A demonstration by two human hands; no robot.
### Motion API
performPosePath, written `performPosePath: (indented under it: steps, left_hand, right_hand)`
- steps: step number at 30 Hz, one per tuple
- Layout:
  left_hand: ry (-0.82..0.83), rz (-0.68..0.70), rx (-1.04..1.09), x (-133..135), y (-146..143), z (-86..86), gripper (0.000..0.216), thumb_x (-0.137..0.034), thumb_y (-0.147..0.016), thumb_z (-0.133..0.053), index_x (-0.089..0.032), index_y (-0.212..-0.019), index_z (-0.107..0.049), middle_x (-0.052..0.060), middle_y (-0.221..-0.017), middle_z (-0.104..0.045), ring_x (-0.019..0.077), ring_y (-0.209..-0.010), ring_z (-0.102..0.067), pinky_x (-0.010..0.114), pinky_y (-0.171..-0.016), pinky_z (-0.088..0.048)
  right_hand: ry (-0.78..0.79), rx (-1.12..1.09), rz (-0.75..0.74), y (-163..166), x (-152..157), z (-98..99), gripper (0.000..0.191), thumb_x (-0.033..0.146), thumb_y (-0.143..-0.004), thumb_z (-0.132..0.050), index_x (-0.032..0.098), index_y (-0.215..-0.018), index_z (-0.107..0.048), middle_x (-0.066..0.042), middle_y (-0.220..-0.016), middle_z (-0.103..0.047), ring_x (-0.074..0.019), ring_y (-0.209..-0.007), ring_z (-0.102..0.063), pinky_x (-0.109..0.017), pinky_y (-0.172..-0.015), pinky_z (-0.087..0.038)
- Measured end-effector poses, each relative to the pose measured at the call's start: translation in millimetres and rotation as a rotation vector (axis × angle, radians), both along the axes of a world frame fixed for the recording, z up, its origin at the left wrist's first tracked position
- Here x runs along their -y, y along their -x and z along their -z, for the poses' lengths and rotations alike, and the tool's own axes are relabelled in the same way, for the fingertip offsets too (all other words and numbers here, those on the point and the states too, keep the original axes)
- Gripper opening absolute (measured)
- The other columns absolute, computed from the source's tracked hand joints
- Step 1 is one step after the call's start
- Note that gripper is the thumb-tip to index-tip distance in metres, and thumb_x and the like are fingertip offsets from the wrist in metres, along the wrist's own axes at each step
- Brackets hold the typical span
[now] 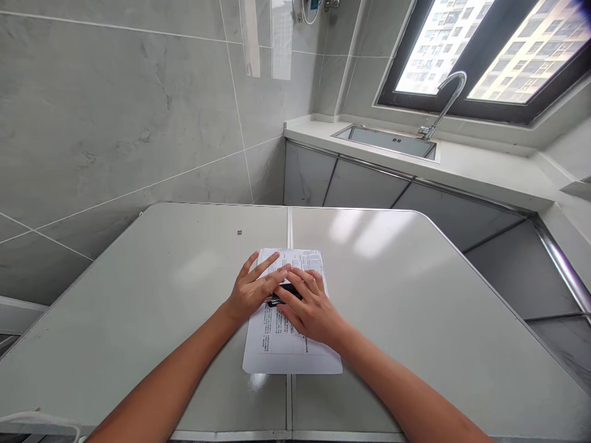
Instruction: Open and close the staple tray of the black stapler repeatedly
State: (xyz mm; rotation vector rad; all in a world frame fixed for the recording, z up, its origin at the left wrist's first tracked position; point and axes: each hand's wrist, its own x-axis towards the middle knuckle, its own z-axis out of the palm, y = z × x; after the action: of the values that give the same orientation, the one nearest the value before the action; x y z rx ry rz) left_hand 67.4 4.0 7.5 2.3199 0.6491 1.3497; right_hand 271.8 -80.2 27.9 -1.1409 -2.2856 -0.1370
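From my remote seat I take the stack of paper (287, 355) as my landmark; it lies flat on the grey surface (161, 295), across the seam between the two halves, with its printed side up. Both hands meet over its upper half. The left hand (252, 294) lies flat with its fingers (265, 267) spread apart, their tips on the sheet and against a small black clip (282, 294). The right hand (311, 311) covers the clip from the other side with its fingers (308, 284) close together and curved. Whether they pinch the clip or only rest on it I cannot tell. As I judge it, the sheets are already squared into one neat pile. The clip sits on top of the pile near its middle, and I cannot see whether it grips any sheet yet, so fastening looks like the part left open. Beyond the stack and to its left, a tiny dark piece (239, 232) lies alone on the surface. Far beyond the stack to the right, under the window (484, 55), a sink (388, 140) with a curved tap (446, 101) is the only container. From here only its far inner wall shows, so I cannot tell what is in it.
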Motion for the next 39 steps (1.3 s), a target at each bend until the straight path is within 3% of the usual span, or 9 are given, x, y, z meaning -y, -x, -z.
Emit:
performPosePath:
  steps: [4, 8, 11, 15, 20, 25, 29, 35, 39]
  left_hand:
    - [-0.49, -0.055, -0.096, -1, -2, -0.7, 0.041, -0.019, -0.099, -0.063, -0.028, -0.139, -0.054, 0.003, -0.122, -0.078, 0.0228, -0.138, -0.057, 0.052, -0.126, -0.03]
    - [-0.522, -0.075, -0.143, -3, -3, -3.5, 0.053, -0.02, -0.099, -0.064, -0.032, -0.147, -0.043, 0.006, -0.133, -0.072, 0.0221, -0.142, -0.053, 0.054, -0.124, -0.034]
    - [-0.508, -0.13, -0.18, -9, 2, -5.9, 0.063, -0.019, -0.095, -0.069, -0.033, -0.148, -0.039, 0.01, -0.144, -0.064, 0.0243, -0.143, -0.052, 0.057, -0.12, -0.038]
    - [-0.396, -0.38, -0.157, -26, 17, -6.3, 0.042, -0.015, -0.097, -0.061, -0.028, -0.136, -0.052, 0.012, -0.137, -0.064, 0.0255, -0.129, -0.061, 0.053, -0.114, -0.044]
    - [-0.008, -0.704, -0.389, -54, 41, 7.4, 0.026, -0.02, -0.099, -0.047, -0.019, -0.115, -0.068, 0.015, -0.127, -0.064, 0.0301, -0.119, -0.06, 0.049, -0.107, -0.045]
    - [0.179, -0.778, -0.663, -67, 49, 27.4, 0.035, -0.029, -0.098, -0.051, -0.018, -0.126, -0.067, 0.018, -0.136, -0.061, 0.0356, -0.126, -0.055, 0.052, -0.109, -0.041]
    - [0.196, -0.785, -0.722, -66, 49, 28.8, 0.035, -0.031, -0.098, -0.049, -0.02, -0.127, -0.066, 0.016, -0.136, -0.061, 0.0346, -0.123, -0.056, 0.052, -0.107, -0.042]
    - [0.195, -0.77, -0.745, -66, 55, 23.0, 0.035, -0.034, -0.098, -0.048, -0.021, -0.127, -0.066, 0.014, -0.134, -0.061, 0.0337, -0.12, -0.059, 0.05, -0.105, -0.045]
    - [0.221, -0.805, -0.717, -73, 53, 23.2, 0.037, -0.032, -0.097, -0.048, -0.018, -0.128, -0.065, 0.017, -0.137, -0.06, 0.0361, -0.123, -0.058, 0.053, -0.103, -0.048]
  right_hand:
    - [-0.02, -0.022, -0.065, 0, 1, 1.5, 0.033, 0.025, -0.099, -0.06, 0.023, -0.132, -0.061, -0.011, -0.14, -0.062, -0.0307, -0.139, -0.046, -0.05, -0.11, -0.037]
    - [-0.028, -0.111, -0.07, 1, 1, 0.1, 0.034, 0.024, -0.099, -0.06, 0.024, -0.132, -0.061, -0.01, -0.138, -0.064, -0.0293, -0.135, -0.05, -0.048, -0.109, -0.039]
    - [-0.065, -0.276, 0.073, -12, -9, -0.4, 0.03, 0.024, -0.099, -0.059, 0.025, -0.129, -0.063, -0.01, -0.135, -0.065, -0.0282, -0.129, -0.055, -0.047, -0.106, -0.042]
    - [-0.03, -0.381, 0.431, -63, -36, 10.6, 0.02, 0.028, -0.1, -0.055, 0.025, -0.116, -0.067, -0.009, -0.126, -0.068, -0.028, -0.118, -0.059, -0.047, -0.098, -0.044]
    - [0.252, -0.122, 0.7, -132, -59, 40.1, 0.026, 0.036, -0.097, -0.052, 0.023, -0.113, -0.069, -0.012, -0.133, -0.066, -0.0338, -0.122, -0.055, -0.052, -0.094, -0.043]
    - [0.343, -0.022, 0.714, -148, -66, 56.6, 0.035, 0.04, -0.099, -0.049, 0.025, -0.126, -0.066, -0.012, -0.146, -0.058, -0.035, -0.133, -0.047, -0.056, -0.098, -0.041]
    - [0.326, -0.072, 0.716, -147, -71, 61.1, 0.036, 0.037, -0.099, -0.046, 0.034, -0.127, -0.068, -0.008, -0.15, -0.056, -0.0345, -0.134, -0.046, -0.06, -0.101, -0.036]
    - [0.306, -0.321, 0.769, -153, -73, 60.5, 0.03, 0.021, -0.088, -0.045, 0.025, -0.087, -0.074, -0.008, -0.114, -0.071, -0.027, -0.104, -0.059, -0.047, -0.091, -0.04]
    - [0.312, -0.26, 0.688, -148, -75, 58.7, 0.028, 0.021, -0.089, -0.046, 0.024, -0.095, -0.073, -0.009, -0.108, -0.071, -0.0268, -0.098, -0.057, -0.043, -0.085, -0.041]
